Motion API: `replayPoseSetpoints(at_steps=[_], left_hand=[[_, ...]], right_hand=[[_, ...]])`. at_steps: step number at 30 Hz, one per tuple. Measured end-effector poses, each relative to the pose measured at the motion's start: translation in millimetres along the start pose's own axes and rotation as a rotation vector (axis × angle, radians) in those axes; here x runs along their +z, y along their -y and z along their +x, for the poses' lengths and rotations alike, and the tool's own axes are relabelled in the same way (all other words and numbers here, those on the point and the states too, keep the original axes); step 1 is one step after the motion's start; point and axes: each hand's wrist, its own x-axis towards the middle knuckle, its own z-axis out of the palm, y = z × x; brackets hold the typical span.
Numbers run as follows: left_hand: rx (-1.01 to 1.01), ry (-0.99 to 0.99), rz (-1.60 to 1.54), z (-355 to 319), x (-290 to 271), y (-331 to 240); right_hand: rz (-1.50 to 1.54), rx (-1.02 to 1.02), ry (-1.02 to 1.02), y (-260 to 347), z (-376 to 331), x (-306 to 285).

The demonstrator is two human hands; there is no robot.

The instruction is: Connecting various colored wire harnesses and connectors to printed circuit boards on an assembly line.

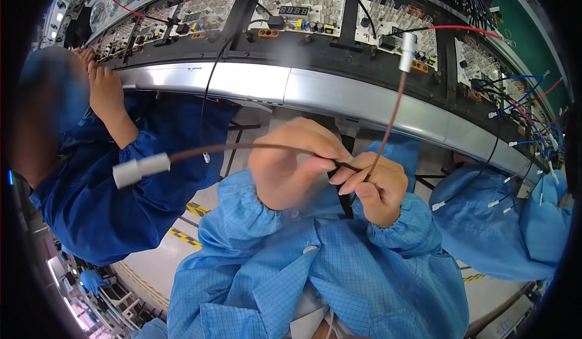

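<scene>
In front of my chest both hands pinch brown wire, with a short dark stretch between the fingertips. My left hand point(288, 163) is somewhat blurred, its thumb and forefinger closed on the wire. One brown wire length point(230, 147) runs left from it to a white connector point(142, 170). My right hand point(381, 187) is closed beside it, fingertips almost touching the left ones. From there a second brown length point(391, 117) rises to another white connector point(407, 52), held up in front of the boards. Whether both lengths are one wire cannot be made out between the fingers.
A metal rail point(254, 83) edges the line, where circuit boards point(297, 13) sit in black trays. Black and red leads cross them. At the left a co-worker in dark blue has a hand point(109, 90) by the rail. Connector-tipped wires point(533, 127) hang at the right, near another person's blue sleeve point(497, 218).
</scene>
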Motion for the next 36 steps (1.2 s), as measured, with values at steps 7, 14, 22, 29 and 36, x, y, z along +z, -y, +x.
replayPoseSetpoints(at_steps=[7, 14, 22, 29, 36], left_hand=[[0.081, -0.211, 0.055, 28, -32, 14], [-0.002, -0.224, 0.847, 82, -63, 49], [0.096, -0.265, 0.994, 95, -61, 70], [0.133, -0.266, 1.029, 102, -66, 76], [0.052, -0.221, 1.072, 107, -72, 76]], right_hand=[[-0.089, -0.276, -0.362, -18, 12, -6], [-0.197, -0.385, -0.438, -13, 14, -55], [-0.28, -0.548, -0.56, -24, 16, -81], [-0.258, -0.535, -0.499, -33, 27, -84], [-0.196, -0.56, -0.588, -37, 28, -85]])
